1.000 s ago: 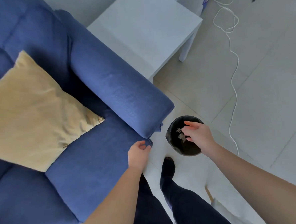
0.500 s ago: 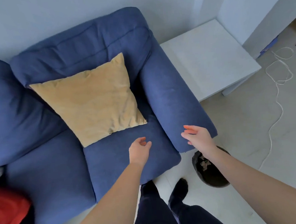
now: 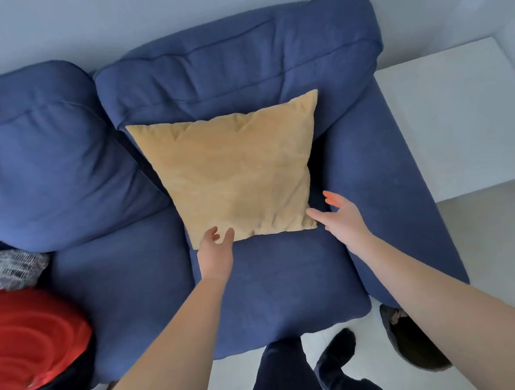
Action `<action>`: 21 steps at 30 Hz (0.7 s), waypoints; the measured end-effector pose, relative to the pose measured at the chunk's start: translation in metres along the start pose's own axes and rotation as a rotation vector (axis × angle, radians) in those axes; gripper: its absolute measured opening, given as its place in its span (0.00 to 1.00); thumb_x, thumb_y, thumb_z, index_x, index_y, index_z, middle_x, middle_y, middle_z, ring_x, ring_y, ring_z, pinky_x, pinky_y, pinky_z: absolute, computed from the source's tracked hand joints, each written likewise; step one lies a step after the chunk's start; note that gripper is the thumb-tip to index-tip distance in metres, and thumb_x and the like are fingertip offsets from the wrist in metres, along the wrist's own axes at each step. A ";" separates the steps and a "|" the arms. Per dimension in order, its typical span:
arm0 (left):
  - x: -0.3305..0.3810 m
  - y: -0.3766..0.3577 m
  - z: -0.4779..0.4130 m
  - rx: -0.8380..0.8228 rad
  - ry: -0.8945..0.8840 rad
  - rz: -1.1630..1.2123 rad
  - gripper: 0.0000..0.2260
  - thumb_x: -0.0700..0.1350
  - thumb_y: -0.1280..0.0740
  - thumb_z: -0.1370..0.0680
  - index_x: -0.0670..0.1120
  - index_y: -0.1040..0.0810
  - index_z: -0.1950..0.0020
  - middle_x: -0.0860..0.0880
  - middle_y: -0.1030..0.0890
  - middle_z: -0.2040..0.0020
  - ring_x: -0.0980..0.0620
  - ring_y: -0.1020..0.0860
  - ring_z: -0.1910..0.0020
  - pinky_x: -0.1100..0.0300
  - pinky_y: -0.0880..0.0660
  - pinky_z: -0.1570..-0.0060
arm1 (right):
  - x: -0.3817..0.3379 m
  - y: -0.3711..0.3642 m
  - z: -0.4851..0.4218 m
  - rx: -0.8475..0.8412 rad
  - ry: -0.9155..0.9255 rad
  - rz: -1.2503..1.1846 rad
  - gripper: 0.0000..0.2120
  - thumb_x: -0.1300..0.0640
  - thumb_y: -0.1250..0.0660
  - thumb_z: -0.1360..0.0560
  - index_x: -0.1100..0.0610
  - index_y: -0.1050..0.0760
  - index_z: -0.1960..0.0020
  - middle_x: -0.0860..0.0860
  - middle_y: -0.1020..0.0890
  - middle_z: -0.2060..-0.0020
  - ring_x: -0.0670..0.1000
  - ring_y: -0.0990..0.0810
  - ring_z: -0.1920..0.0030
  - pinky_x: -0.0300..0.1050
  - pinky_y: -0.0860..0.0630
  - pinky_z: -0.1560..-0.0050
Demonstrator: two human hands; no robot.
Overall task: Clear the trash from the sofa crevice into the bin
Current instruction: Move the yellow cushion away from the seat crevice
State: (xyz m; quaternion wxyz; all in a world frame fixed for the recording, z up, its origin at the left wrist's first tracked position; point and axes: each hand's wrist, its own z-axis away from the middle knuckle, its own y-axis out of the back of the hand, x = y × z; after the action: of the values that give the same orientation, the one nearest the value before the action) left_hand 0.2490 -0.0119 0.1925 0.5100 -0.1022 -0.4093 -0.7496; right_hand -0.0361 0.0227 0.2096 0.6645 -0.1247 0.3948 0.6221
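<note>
A blue sofa (image 3: 141, 292) covered in a matte woven fabric fills most of the view, with two plump back cushions, two seat cushions and one rounded armrest on the right. One square yellow pillow (image 3: 234, 178) with a soft, velvety nap and light creases leans against the right back cushion, its lower edge resting on the seat.

The left hand (image 3: 214, 251) reaches over the seat cushion with its fingers loosely spread and empty, the fingertips at the pillow's lower edge. The right hand (image 3: 342, 216) is also spread open and holds nothing, its fingers at the pillow's lower right corner, just beside the dark crevice (image 3: 317, 161) between seat and armrest. No trash can be made out in that crevice from here.

One round black bin (image 3: 410, 342) stands on the pale tiled floor just beside the front of the armrest, partly hidden behind the right forearm; a few light scraps show inside it. One white flat-topped counter (image 3: 457, 122) sits to the right of the sofa. At the lower left lie a smooth red item (image 3: 30, 341) and a grey patterned fabric (image 3: 10, 270).

Half a second ago both hands hung in front of the seat, well short of the pillow; now they have come up to its lower edge, and the view has swung left and closer, so the bin sits near the right margin.
</note>
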 end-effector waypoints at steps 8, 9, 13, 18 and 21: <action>0.008 0.054 -0.093 0.152 0.047 0.173 0.44 0.69 0.32 0.22 0.52 0.44 0.14 0.50 0.34 0.18 0.49 0.32 0.20 0.47 0.32 0.26 | -0.054 -0.051 -0.076 -0.094 0.026 -0.039 0.57 0.45 0.16 0.32 0.46 0.47 0.14 0.44 0.30 0.22 0.49 0.27 0.25 0.44 0.29 0.31; 0.010 0.057 -0.102 0.130 0.043 0.192 0.44 0.69 0.31 0.23 0.53 0.45 0.14 0.50 0.35 0.17 0.50 0.33 0.20 0.48 0.33 0.25 | -0.056 -0.053 -0.085 -0.104 0.041 -0.041 0.58 0.44 0.14 0.35 0.44 0.46 0.15 0.42 0.27 0.24 0.47 0.25 0.28 0.47 0.28 0.29; 0.012 0.063 -0.136 0.002 0.007 0.244 0.46 0.69 0.30 0.24 0.56 0.47 0.13 0.51 0.36 0.16 0.51 0.35 0.19 0.50 0.36 0.22 | -0.064 -0.062 -0.110 -0.085 0.054 -0.065 0.56 0.47 0.13 0.35 0.45 0.43 0.17 0.41 0.24 0.29 0.44 0.24 0.32 0.44 0.27 0.34; 0.009 0.062 -0.163 -0.079 -0.052 0.186 0.44 0.74 0.29 0.29 0.58 0.36 0.18 0.59 0.24 0.25 0.54 0.26 0.25 0.48 0.28 0.25 | -0.063 -0.069 -0.129 -0.099 0.045 -0.065 0.50 0.48 0.13 0.36 0.47 0.36 0.20 0.40 0.21 0.32 0.41 0.22 0.35 0.43 0.27 0.34; 0.013 0.055 -0.166 -0.065 -0.023 0.121 0.44 0.76 0.33 0.29 0.52 0.33 0.21 0.52 0.23 0.27 0.48 0.25 0.28 0.45 0.25 0.29 | -0.063 -0.073 -0.136 -0.092 0.015 -0.076 0.47 0.43 0.12 0.39 0.49 0.27 0.25 0.42 0.18 0.35 0.44 0.20 0.35 0.46 0.25 0.33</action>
State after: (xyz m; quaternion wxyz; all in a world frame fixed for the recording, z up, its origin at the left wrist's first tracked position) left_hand 0.3337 -0.1481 0.1212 0.5462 -0.1518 -0.3834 -0.7291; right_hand -0.0139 -0.1268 0.1392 0.6782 -0.1750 0.3658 0.6128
